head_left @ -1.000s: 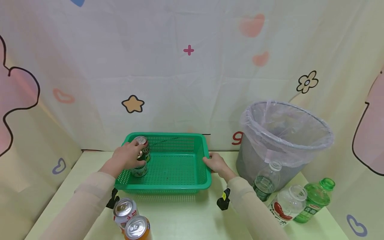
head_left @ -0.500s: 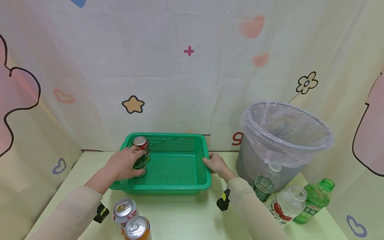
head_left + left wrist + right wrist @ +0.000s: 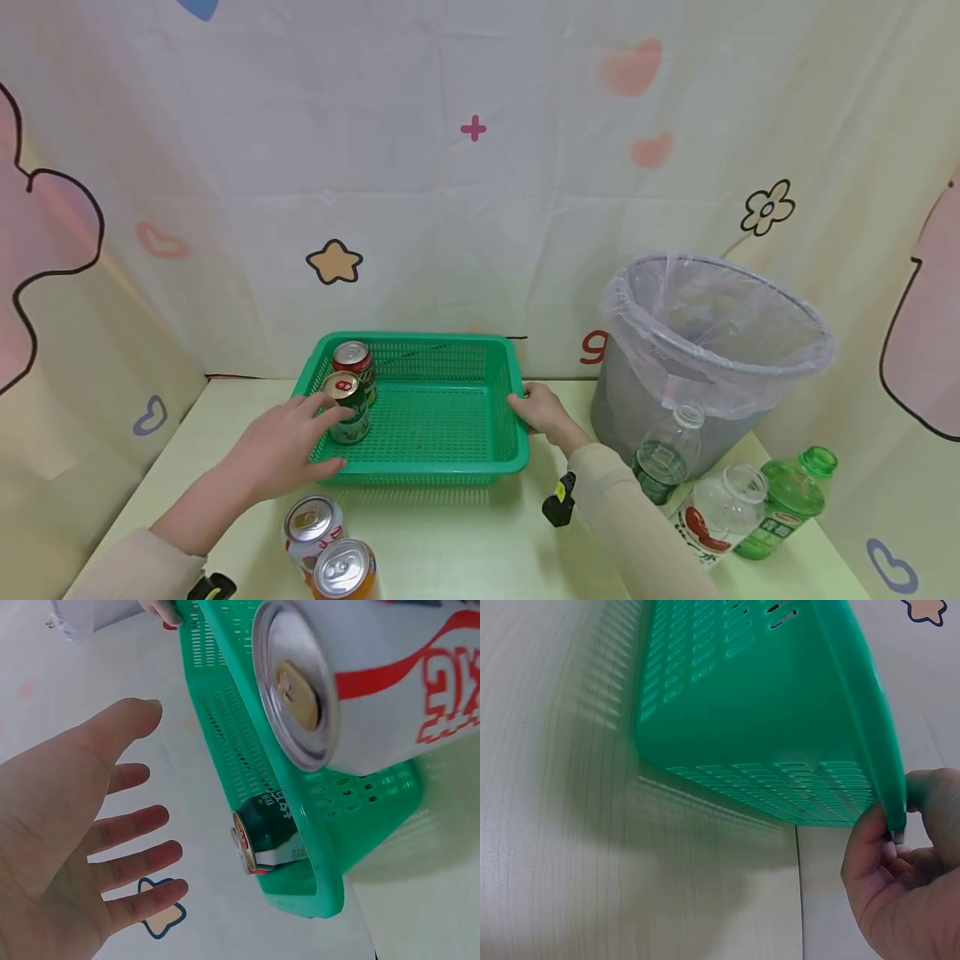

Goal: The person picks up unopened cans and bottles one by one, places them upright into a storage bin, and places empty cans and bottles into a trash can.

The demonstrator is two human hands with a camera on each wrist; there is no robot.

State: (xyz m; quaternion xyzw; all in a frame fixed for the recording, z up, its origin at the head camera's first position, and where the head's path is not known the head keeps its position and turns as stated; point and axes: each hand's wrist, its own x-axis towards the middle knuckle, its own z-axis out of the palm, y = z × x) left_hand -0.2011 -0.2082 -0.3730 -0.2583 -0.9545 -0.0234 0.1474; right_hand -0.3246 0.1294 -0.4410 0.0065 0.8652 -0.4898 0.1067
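Note:
My left hand (image 3: 281, 446) is off the cans, its fingers spread over the left front of the green plastic basket (image 3: 420, 478). Inside that basket's left end stand a dark green drink can (image 3: 352, 427) and, behind it, a red-topped can (image 3: 352, 357). The left wrist view shows the hand (image 3: 82, 847) relaxed and holding nothing, apart from the green can (image 3: 274, 829). My right hand (image 3: 545, 410) grips the basket's right rim; in the right wrist view its thumb and fingers pinch the edge (image 3: 877, 727).
In front of the basket stand a white can (image 3: 311, 521) and an orange can (image 3: 347, 571). At right is a lined mesh trash bin (image 3: 637, 392). Before it stand a clear bottle (image 3: 666, 454), a clear wide-mouthed bottle (image 3: 720, 512) and a green bottle (image 3: 795, 496).
My left hand has let go of the green can, which now stands in the basket, and has drawn back left and toward me. The right hand has stayed on the rim.

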